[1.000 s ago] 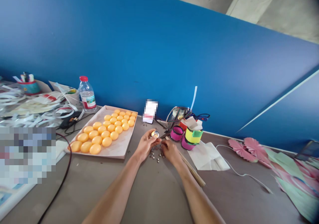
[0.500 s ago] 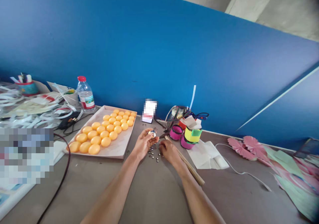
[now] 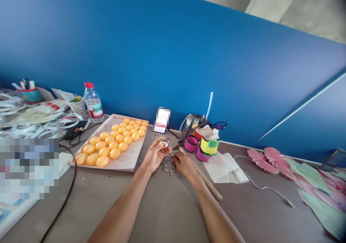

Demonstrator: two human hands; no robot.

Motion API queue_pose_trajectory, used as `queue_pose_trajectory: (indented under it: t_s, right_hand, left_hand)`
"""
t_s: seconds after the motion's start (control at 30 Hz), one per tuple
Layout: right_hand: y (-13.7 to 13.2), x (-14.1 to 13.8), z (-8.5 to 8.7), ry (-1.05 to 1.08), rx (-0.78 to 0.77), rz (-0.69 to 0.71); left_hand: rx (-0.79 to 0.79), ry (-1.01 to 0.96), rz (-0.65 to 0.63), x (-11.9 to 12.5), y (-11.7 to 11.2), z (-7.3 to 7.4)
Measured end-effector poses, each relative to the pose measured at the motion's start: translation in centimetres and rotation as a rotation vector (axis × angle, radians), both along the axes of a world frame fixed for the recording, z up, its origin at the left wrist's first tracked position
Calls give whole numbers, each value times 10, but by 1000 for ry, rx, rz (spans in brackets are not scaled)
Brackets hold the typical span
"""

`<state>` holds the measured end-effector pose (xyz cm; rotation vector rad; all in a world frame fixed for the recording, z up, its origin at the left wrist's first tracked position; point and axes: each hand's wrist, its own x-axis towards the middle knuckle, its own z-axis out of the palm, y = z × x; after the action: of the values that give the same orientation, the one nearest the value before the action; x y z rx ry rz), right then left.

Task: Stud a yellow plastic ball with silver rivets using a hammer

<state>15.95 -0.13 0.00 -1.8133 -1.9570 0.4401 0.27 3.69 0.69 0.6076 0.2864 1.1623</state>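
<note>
My left hand (image 3: 155, 154) is curled around a small shiny bead-covered ball (image 3: 164, 143), held between thumb and fingertips just above the table. My right hand (image 3: 183, 163) rests knuckles up on the table beside it, fingers bent over a scatter of several small dark beads (image 3: 167, 166). What its fingertips pinch, if anything, is hidden. A bundle of thin wooden sticks (image 3: 207, 181) lies under and beyond my right wrist.
A cardboard tray (image 3: 129, 160) of several yellow balls sits to the left, a water bottle (image 3: 92, 102) behind it. Pink and yellow tape rolls (image 3: 204, 147), scissors and a glue gun stand by the blue wall. White cloth, a white cord and pink paper fans lie right. A black cable runs left.
My left hand has turned the ball slightly and drawn it a little left and nearer. My right hand stays over the beads.
</note>
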Motion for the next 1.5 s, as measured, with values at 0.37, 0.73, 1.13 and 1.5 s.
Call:
queue_pose_trajectory:
  t_s: [0.37,0.73,1.13,1.5]
  right_hand:
    - [1,1,-6,-31,36,64]
    - [0,-10,-10,-80,111,83]
    - [-3,-16,-11,-136,114,45]
    - [-1,-15,-11,-97,114,59]
  left_hand:
    - [-104,-43,-2,1,2,1]
    - [-52,16,14,0,0,2]
    - [-56,-3,-73,-1,-2,5]
    - [-106,6,-79,2,-1,4]
